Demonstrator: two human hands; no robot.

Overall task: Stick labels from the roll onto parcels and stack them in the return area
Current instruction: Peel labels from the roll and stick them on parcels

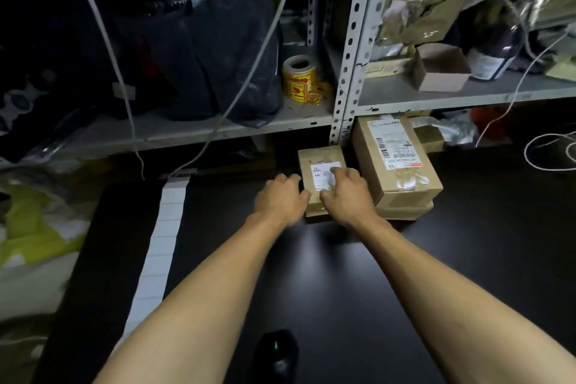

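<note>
Two hands meet on one small parcel (318,178) at the back of the dark surface (311,274), just beside a larger labelled box (396,162). Starting left, a white label strip (162,227) trails down the surface. The left hand (280,199) steadies the parcel's side, its grip curled against the cardboard. The right hand (346,190) presses fingertips onto the white label (322,173), fingers bent. Best, I judge, to rub outward to the edges while bracing.

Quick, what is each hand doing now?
Left hand: grips the small parcel's left side.
Right hand: fingers pressing its white label.
</note>
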